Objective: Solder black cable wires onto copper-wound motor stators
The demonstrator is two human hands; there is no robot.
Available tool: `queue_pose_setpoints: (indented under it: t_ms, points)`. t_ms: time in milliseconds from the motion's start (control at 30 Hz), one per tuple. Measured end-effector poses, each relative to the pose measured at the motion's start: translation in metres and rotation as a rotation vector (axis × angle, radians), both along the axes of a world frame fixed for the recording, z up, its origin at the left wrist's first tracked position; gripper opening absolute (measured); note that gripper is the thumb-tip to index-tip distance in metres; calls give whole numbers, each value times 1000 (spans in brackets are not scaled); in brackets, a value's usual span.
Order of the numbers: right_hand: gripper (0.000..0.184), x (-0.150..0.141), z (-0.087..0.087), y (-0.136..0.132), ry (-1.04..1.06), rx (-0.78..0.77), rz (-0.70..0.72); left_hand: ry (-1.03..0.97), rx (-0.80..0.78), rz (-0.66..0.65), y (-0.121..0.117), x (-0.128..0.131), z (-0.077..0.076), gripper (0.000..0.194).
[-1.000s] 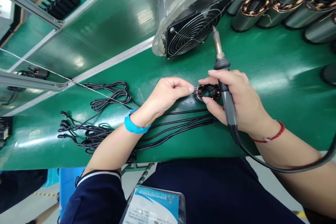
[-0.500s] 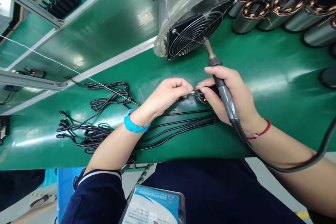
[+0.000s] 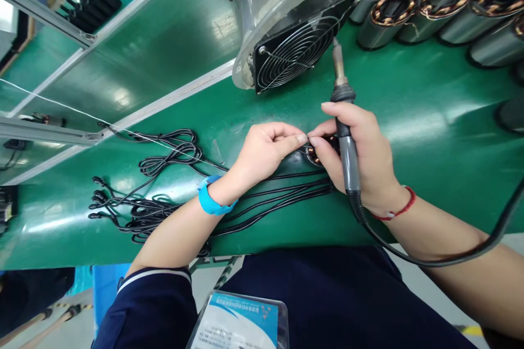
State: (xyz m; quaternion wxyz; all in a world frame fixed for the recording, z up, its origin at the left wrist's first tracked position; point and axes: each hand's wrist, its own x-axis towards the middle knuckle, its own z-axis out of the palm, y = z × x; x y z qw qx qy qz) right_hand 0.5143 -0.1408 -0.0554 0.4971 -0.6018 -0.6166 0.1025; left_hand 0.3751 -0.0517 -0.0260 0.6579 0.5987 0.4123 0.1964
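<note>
My left hand (image 3: 264, 151) is closed in a pinch, its fingertips pressed on a thin wire at the rim of a small copper-wound stator (image 3: 316, 152) that stands on the green table (image 3: 429, 120). My right hand (image 3: 360, 152) is wrapped round the grey handle of a soldering iron (image 3: 343, 120), tip pointing away toward the fan. Its thumb and forefinger also pinch at the stator's wire, meeting the left fingertips. The hands hide most of the stator. The iron's thick black cord (image 3: 429, 259) loops off to the right.
A fume fan (image 3: 292, 52) with a wire grille and clear hood stands just beyond the hands. Several wound stators (image 3: 409, 11) lie in a row at the back right. Black leads (image 3: 164, 185) are bundled on the table to the left. A thin solder wire (image 3: 61, 103) crosses the left.
The soldering iron's tip swung toward the fan grille, then back to upright. My right thumb and forefinger closed in on the left fingertips, covering more of the stator.
</note>
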Motion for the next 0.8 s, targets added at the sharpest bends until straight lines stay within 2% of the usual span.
queue_pose_setpoints:
  t_ms: [167,300,400,500,667,733,800]
  points:
    - [48,3,3,-5,-1,-43,3,28,-22,-34,1,-1,2,24]
    - [59,10,4,-7,-95,16,114,101,-162,-63,6,-7,6,32]
    - [58,13,4,-6,-222,46,143,98,-297,-77,9,-11,10,24]
    - [49,11,5,-5,-273,48,108,57,-352,-130,9,-14,13,18]
    - [46,1,6,-4,-192,34,17,71,-238,-356,4,-11,14,16]
    - [45,-2,5,-3,-163,19,-6,86,-150,-360,1,-7,14,17]
    - [45,-2,3,-1,-129,20,-34,85,-60,-288,2,-6,14,16]
